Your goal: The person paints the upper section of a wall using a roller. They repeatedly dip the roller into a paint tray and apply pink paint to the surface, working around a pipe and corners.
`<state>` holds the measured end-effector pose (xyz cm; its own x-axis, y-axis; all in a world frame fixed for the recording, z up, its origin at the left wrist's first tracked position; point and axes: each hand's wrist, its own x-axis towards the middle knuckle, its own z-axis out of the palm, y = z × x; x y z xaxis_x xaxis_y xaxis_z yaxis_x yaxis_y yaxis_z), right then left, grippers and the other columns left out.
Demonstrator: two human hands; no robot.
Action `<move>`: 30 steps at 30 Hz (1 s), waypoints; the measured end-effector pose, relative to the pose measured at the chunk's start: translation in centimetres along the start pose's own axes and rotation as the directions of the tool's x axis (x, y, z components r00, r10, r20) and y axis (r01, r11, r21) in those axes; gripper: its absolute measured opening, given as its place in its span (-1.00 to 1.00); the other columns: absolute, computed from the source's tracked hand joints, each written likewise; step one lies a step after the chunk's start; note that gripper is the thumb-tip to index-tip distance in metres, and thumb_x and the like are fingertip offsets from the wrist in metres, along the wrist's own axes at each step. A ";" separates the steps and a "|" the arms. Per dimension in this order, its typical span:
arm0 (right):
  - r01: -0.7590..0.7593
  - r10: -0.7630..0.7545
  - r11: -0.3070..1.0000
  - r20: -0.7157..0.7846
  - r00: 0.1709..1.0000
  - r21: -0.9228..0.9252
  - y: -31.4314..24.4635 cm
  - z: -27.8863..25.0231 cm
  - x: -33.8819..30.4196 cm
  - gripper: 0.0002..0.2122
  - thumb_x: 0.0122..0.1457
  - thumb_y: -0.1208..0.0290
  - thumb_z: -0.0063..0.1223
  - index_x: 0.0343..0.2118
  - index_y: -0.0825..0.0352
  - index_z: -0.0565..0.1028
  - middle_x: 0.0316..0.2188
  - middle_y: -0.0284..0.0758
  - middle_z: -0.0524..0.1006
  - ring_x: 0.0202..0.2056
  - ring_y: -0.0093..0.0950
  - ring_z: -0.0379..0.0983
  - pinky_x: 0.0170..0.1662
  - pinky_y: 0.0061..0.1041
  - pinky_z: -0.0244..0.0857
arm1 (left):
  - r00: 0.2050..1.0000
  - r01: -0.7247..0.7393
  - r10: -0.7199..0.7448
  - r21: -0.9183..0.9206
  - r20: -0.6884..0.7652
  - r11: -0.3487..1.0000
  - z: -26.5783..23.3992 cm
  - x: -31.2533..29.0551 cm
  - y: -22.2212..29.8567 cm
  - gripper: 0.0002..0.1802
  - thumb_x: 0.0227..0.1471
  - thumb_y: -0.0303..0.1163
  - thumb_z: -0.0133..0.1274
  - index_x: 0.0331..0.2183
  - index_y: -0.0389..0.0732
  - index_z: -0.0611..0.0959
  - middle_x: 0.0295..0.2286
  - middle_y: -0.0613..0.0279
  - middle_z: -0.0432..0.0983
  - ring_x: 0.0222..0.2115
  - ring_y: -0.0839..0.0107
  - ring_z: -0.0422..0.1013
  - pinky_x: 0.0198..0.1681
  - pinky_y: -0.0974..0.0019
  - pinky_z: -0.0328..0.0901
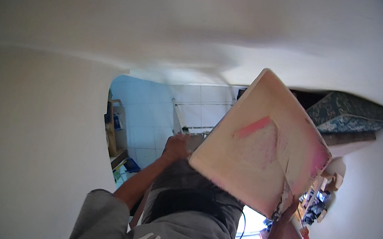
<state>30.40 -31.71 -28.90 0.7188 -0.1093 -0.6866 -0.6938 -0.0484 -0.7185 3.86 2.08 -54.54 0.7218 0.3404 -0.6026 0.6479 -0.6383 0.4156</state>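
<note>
The tiled floor (142,136) was pale, tinted blue toward the left, where a wooden stand (110,139) stood with a blue thing (131,165) near it — too small to make out. On the right, a dark patterned block (354,116) lay over a brown slab (352,140), with a jumble of small items (317,207) nearby. The pale board (240,163), tilted and pink-stained, had a pink roller (253,126) across its face — contact unclear.

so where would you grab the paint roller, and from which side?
Probably by its red handle, from the lower right of the picture: it sticks out past the edge of the pale board, beyond the right hand, while the pink sleeve lies over the board's face.
</note>
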 end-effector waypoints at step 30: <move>-0.230 0.047 0.965 0.788 0.614 0.122 17.4 12.3 17.4 -0.47 0.03 0.25 -0.11 0.07 0.38 0.22 -0.03 -0.19 0.37 -0.05 -0.29 0.36 0.03 -0.32 0.23 | 0.973 0.098 -0.113 -0.085 -0.200 0.992 12.3 8.6 -8.3 -0.31 -0.12 -0.16 0.07 0.04 -0.25 0.33 -0.03 0.02 0.34 0.01 0.11 0.26 0.03 0.02 0.19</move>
<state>31.40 -22.25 -54.70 0.4446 0.7130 -0.5422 -0.8298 0.1000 -0.5490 1.74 1.79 -71.55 0.6780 0.5413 -0.4973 0.7336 -0.5414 0.4108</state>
